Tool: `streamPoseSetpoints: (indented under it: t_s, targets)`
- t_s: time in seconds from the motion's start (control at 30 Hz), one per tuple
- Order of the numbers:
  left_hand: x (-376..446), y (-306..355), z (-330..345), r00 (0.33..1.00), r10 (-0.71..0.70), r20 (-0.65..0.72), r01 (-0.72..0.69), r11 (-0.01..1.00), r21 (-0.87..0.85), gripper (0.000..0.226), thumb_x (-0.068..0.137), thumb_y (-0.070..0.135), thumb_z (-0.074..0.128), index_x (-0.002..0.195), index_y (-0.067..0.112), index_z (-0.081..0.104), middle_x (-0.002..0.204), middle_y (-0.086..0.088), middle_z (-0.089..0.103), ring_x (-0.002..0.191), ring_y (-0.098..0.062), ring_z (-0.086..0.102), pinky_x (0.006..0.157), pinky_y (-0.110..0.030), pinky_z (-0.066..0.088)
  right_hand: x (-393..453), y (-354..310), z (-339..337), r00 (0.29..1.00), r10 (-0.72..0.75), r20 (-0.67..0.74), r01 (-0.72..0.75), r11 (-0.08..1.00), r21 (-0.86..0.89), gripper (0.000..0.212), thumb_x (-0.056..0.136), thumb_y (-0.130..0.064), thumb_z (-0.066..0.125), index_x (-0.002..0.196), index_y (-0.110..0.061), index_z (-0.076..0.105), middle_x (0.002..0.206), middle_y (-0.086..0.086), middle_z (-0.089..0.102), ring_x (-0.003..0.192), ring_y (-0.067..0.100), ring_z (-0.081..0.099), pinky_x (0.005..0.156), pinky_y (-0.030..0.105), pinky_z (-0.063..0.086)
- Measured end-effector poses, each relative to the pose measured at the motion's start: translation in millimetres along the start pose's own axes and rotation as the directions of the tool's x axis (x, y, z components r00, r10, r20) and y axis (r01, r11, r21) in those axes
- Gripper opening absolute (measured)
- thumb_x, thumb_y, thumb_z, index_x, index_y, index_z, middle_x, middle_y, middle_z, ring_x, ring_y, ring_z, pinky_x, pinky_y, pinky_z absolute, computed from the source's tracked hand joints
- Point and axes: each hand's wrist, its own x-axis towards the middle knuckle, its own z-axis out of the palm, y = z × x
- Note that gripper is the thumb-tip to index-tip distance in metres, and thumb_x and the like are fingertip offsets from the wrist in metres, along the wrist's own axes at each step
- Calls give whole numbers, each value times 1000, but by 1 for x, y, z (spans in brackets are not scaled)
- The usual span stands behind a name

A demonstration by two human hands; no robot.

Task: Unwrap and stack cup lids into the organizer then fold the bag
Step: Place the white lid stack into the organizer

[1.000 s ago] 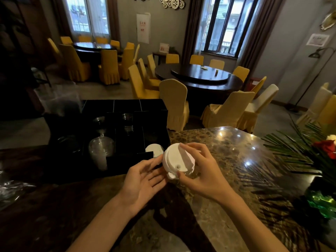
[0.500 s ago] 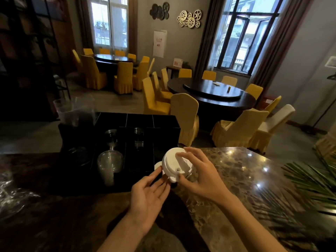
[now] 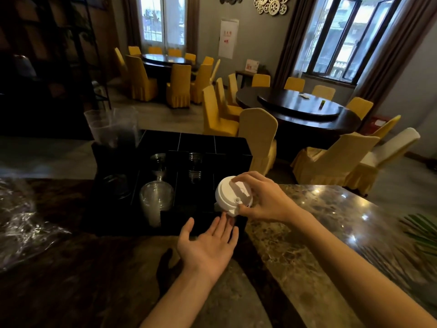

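Observation:
My right hand (image 3: 264,200) grips a stack of white cup lids (image 3: 230,194) by its rim, tilted, over the front right compartment of the black organizer (image 3: 210,140). My left hand (image 3: 210,245) lies palm up with straight fingers just below the stack, at the organizer's front wall, holding nothing. Clear dome lids (image 3: 156,202) fill a front middle compartment. A crumpled clear plastic bag (image 3: 21,221) lies on the counter at the far left.
The marble counter (image 3: 319,233) runs out to the right, with green plant leaves (image 3: 421,230) at its right edge. Clear plastic cups (image 3: 111,126) stand in the organizer's back left corner. Yellow-covered chairs (image 3: 257,136) and round tables stand beyond the counter.
My right hand has carried the lid stack forward over the organizer's front right compartment. My left hand has let go, dropped below the stack and opened palm up.

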Motion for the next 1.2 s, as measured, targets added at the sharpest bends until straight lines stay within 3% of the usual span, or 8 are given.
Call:
streamPoseSetpoints:
  t_s: [0.3, 0.43, 0.73, 0.93, 1.2]
  targets:
    - [17, -1, -10, 1000, -4, -7, 4, 1000, -30, 81, 79, 45, 62, 141, -3, 46, 142, -28, 53, 138, -42, 43, 111, -52, 32, 16, 11, 2, 997, -10, 71, 12, 1000, -21, 60, 84, -40, 77, 139, -25, 57, 138, -1, 52, 111, 17, 58, 91, 34, 54]
    - [20, -7, -9, 1000, -25, -14, 24, 999, -43, 80, 82, 46, 61, 143, -4, 45, 144, -31, 48, 132, -45, 48, 110, -51, 35, 15, 14, 1, 997, -6, 70, 6, 1000, -12, 62, 83, -41, 79, 138, -24, 57, 135, 0, 53, 111, 18, 58, 90, 37, 55]
    - [34, -16, -19, 997, -23, -74, 18, 997, -69, 80, 88, 52, 54, 152, 8, 36, 151, -21, 45, 141, -38, 41, 108, -56, 31, 21, 13, 10, 988, 16, 153, -8, 999, -53, 64, 83, -44, 75, 140, -26, 55, 139, -1, 53, 119, 22, 58, 95, 43, 54]
    - [41, -16, -29, 997, -29, -76, 23, 997, -75, 81, 87, 55, 52, 152, 9, 36, 142, -20, 47, 143, -38, 38, 106, -57, 31, 22, 17, 20, 987, 44, 155, -1, 963, -268, 70, 79, -55, 74, 141, -31, 54, 143, -6, 57, 130, 28, 45, 98, 46, 45]
    - [45, -13, -38, 993, -15, -113, 10, 999, -45, 78, 88, 54, 53, 151, 10, 38, 155, -18, 43, 142, -38, 39, 106, -57, 32, 17, 21, 42, 971, 94, 222, -13, 940, -341, 68, 83, -54, 66, 145, -29, 50, 150, -2, 53, 149, 30, 27, 113, 53, 27]
